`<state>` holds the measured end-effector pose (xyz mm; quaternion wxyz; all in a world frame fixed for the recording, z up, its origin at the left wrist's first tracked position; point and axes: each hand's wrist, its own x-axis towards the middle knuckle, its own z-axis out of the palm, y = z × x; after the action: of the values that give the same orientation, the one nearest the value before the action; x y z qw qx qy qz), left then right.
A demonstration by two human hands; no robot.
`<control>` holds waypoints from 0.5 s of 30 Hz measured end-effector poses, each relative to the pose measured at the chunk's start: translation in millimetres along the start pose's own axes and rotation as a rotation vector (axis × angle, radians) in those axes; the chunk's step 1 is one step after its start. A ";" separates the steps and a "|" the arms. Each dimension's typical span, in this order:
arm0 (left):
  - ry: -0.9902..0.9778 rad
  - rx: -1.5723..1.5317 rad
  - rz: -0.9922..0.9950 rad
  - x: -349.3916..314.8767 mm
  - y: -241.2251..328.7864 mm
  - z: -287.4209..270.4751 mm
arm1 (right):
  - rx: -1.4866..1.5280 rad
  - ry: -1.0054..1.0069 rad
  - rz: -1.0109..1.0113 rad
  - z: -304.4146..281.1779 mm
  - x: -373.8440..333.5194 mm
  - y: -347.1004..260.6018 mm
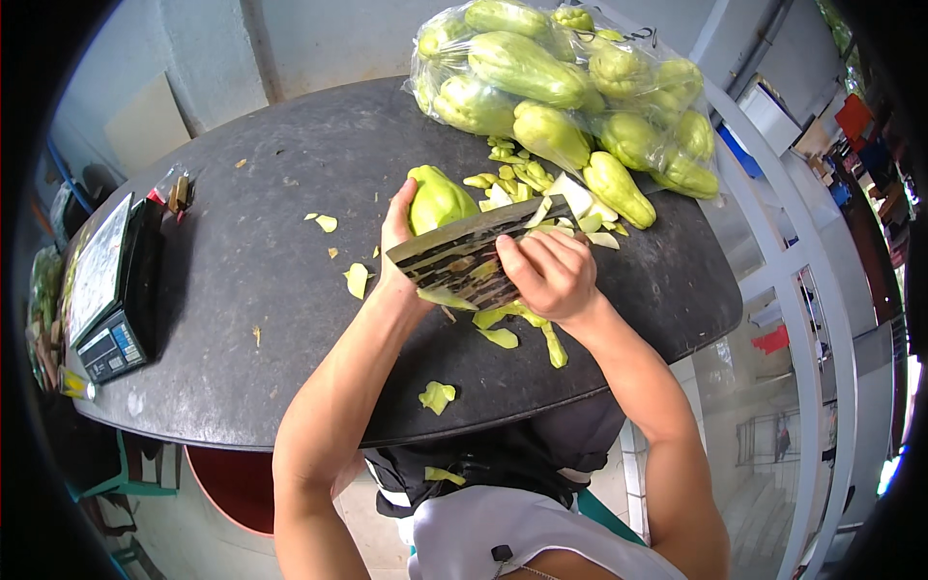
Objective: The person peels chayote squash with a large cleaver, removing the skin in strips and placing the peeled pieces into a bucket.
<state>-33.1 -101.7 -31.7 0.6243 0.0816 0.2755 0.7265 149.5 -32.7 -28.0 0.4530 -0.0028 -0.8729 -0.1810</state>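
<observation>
Monitoring through the head view, I log the left hand (396,220) as gripping a green chayote (440,201) above the worktop (290,338), fingers against its left side. The right hand (549,274) is wrapped around the cutting end of my record, a broad-bladed knife (449,256); its handle is hidden from me. The blade lies across the near side of the chayote. I cannot confirm whether the edge has entered the skin.

Hazards:
1. Cut to the left hand. Cause: the blade overlaps that hand, and a slip on the rounded surface could carry the edge into the fingers.
2. Loss of the chayote. Cause: one-handed support with no visible rest beneath it; moist skin, if present, would weaken the grip.
3. Fouled movement. Cause: the loose peelings (500,336) lie under and beside the knife.
4. Rolling stock. Cause: the clear plastic bag (648,92) is bulging, and a whole chayote (619,190) sits at its near side; a knock could shift it.

Count:
- Hands: two.
- Knives: one.
- Chayotes in the grip: one.
- Bags: one, with at least ten chayotes visible in or against it; overlap prevents an exact figure.
- Pale cut pieces (572,196): several, piled near the bag; not separable.
- Peelings: numerous on the worktop, plus one scrap on the lap (444,476).
- Weighing scales (111,348): one, at left.
- Red tubs (227,483): one, below the worktop.
</observation>
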 end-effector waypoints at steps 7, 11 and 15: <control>-0.093 -0.129 -0.071 4.8 -1.8 -9.4 | 0.008 -0.007 -0.005 1.4 3.0 -5.8; -0.138 -0.135 -0.067 -3.3 -1.2 0.2 | 0.004 -0.003 0.001 4.3 -1.6 0.0; 0.025 0.133 0.144 -8.0 0.0 11.8 | 0.053 -0.123 0.307 6.2 -23.0 25.6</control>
<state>-25.9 -105.9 -20.1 0.5603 0.1334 0.3242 0.7504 162.5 -3.1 -41.4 0.4209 -0.1351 -0.8928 -0.0862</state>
